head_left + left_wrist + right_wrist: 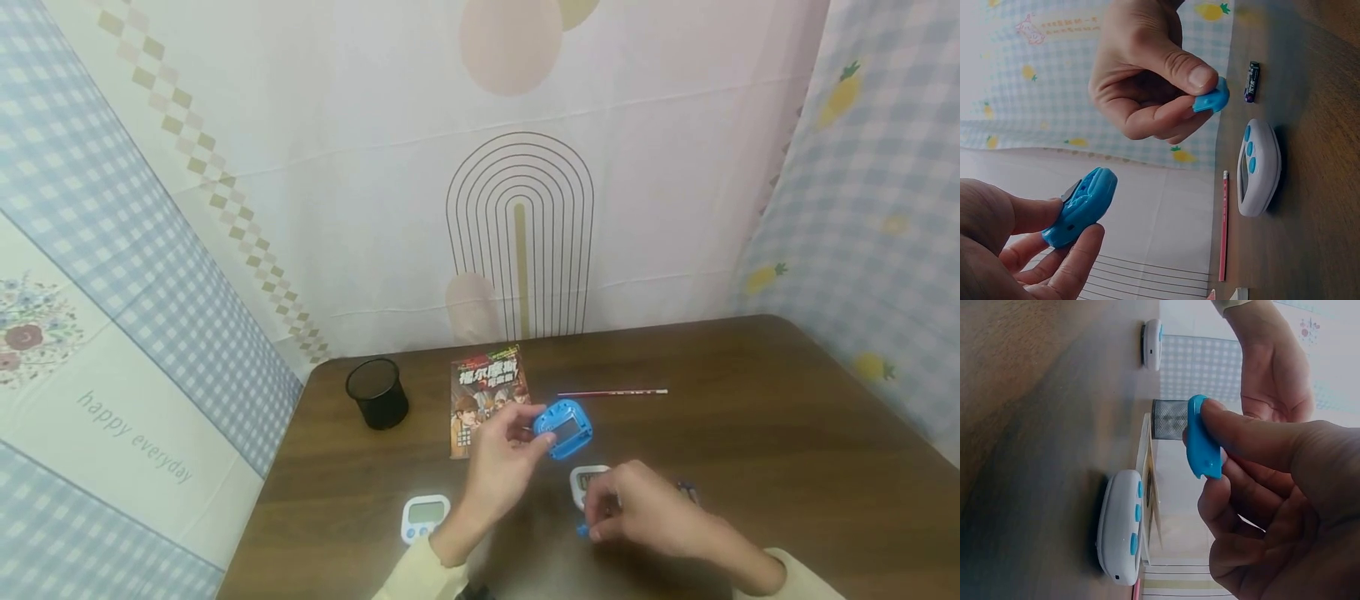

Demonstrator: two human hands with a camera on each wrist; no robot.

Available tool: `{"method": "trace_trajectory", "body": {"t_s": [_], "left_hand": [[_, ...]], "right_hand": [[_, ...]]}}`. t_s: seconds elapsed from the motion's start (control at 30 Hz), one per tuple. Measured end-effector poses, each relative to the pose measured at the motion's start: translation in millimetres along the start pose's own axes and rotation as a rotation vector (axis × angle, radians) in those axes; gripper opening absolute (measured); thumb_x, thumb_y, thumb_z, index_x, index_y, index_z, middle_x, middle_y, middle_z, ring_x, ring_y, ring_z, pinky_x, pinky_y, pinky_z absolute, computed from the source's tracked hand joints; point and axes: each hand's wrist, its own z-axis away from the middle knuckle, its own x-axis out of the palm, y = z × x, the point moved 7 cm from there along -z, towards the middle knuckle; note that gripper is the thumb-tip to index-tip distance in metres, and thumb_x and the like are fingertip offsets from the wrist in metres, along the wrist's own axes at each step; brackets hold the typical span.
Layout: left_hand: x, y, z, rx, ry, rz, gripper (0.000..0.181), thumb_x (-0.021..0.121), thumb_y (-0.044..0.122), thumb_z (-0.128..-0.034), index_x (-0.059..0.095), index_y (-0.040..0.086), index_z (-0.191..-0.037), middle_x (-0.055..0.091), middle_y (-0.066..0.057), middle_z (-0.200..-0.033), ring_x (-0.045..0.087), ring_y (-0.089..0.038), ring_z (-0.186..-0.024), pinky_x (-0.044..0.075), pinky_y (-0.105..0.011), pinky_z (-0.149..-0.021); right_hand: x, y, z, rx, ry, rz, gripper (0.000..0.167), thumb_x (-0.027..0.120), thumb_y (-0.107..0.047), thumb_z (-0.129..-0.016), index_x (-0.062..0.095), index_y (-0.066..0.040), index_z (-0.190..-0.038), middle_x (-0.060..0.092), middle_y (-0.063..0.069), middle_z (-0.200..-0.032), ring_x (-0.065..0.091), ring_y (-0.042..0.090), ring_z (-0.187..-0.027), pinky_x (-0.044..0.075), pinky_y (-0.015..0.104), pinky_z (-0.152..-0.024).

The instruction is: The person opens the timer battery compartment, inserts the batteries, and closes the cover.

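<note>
My left hand (504, 458) pinches a blue digital timer (570, 433) between thumb and fingers, raised over the table; a recess shows in its upturned side. Lower and to its right, my right hand (648, 508) pinches a small curved blue battery cover (1204, 440) between thumb and fingers. In the left wrist view, the cover is apart from the blue timer (1082, 209). A white timer with blue buttons (1260, 167) lies on the table near my right hand. A dark battery (1252, 81) lies beyond it, mostly hidden by that hand in the head view.
Another white timer (425, 515) lies by my left forearm. At the back of the brown table (750, 400) are a black mesh pen cup (381, 400), a comic-style book (480, 383) partly behind my left hand, and a red pencil (611, 392). Patterned cloths hang around the table.
</note>
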Motion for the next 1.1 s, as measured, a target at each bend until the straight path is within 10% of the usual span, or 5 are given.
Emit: {"method": "trace_trajectory", "body": {"t_s": [1.1], "left_hand": [[1.7, 0.9, 1.0, 0.042, 0.001, -0.007, 0.029, 0.083, 0.002, -0.0891, 0.076, 0.008, -0.117, 0.077, -0.009, -0.104, 0.074, -0.016, -0.085, 0.062, -0.021, -0.075]], "right_hand": [[23.4, 3.6, 11.6, -0.030, -0.157, 0.277, 0.037, 0.082, 0.004, -0.072, 0.074, -0.031, -0.082, 0.062, -0.024, -0.072, 0.052, -0.008, -0.065, 0.047, 0.017, -0.059]]}}
